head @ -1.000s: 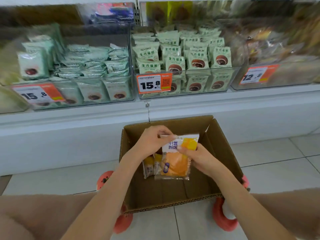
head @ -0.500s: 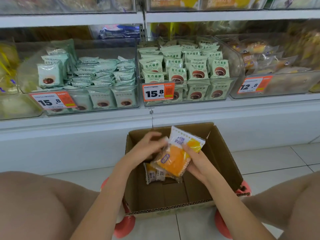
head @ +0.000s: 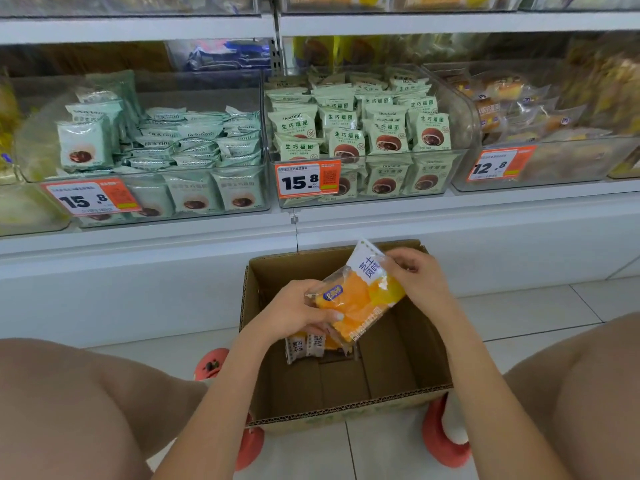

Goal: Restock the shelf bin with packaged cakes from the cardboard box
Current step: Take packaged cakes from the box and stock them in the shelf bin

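Packaged cake has risen and tilted since a moment ago, now held above the cardboard box. Left hand grasps its lower end; right hand pinches the top edge. More packets lie inside the box, below the shelf bins.

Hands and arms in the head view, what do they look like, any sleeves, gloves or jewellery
Both arms are bare as far as the frame shows: no sleeves in view. The left hand and right hand wear no gloves, and no rings, bracelets or watch show. The left thumbnail looks short and unpainted.
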`<state>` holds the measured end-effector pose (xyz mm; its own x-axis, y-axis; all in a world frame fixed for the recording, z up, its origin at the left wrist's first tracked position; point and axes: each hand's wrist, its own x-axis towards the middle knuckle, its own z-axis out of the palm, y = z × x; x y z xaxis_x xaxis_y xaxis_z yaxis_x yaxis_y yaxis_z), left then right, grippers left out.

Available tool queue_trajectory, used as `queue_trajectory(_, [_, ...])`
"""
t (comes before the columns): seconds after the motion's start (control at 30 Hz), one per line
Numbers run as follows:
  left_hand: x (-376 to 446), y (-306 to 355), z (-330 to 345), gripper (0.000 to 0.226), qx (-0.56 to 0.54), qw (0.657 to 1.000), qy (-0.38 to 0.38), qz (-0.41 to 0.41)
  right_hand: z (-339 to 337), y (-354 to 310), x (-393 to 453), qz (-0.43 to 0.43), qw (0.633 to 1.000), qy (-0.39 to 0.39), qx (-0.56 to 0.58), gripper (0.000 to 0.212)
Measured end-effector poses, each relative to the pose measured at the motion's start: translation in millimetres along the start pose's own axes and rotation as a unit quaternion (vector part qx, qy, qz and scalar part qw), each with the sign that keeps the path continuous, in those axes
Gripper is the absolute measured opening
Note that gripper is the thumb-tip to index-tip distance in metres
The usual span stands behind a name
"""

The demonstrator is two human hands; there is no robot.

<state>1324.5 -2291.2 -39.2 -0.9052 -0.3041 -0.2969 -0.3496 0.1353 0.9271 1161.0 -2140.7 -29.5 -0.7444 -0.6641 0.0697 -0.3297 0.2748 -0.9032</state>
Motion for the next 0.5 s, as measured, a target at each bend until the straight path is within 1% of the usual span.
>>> queue_trajectory(0.07, [-3, -1, 0, 0.024, -0.025, 0.999, 0.038, 0.008, -4, 3, 1, 0.003, 1.000, 0.010, -0.020, 0.025])
queue_trajectory(0.1, [-5, -2, 0, 0.016, -0.044, 0.997, 0.068, 0.009, -3, 4, 1, 0.008, 1.000, 0.012, -0.028, 0.028])
queue_trajectory(0.13, [-5, -2, 1, 0.019, -0.062, 0.993, 0.099, 0.009, -1, 4, 1, 0.014, 0.999, 0.014, -0.031, 0.027])
queue_trajectory(0.2, [-1, -5, 5, 0.042, -0.076, 0.983, 0.168, 0.006, 9, 4, -1, 0.025, 0.999, 0.038, -0.003, 0.026])
queue_trajectory(0.23, [1, -5, 8, 0.048, -0.072, 0.975, 0.209, 0.007, 15, 4, -2, 0.027, 0.998, 0.056, 0.020, 0.026])
queue_trajectory(0.3, [6, -6, 13, 0.049, -0.058, 0.953, 0.297, 0.028, 25, 3, -5, 0.028, 0.994, 0.091, 0.054, 0.028])
queue_trajectory(0.33, [7, -5, 16, 0.046, -0.061, 0.942, 0.327, 0.041, 29, 3, -7, 0.032, 0.992, 0.106, 0.067, 0.029])
queue_trajectory(0.4, [7, 1, 19, 0.041, -0.081, 0.929, 0.354, 0.066, 34, 6, -9, 0.053, 0.985, 0.135, 0.095, 0.031])
queue_trajectory(0.5, [8, 11, 21, 0.036, -0.111, 0.923, 0.361, 0.072, 39, 8, -12, 0.097, 0.972, 0.152, 0.154, 0.032])
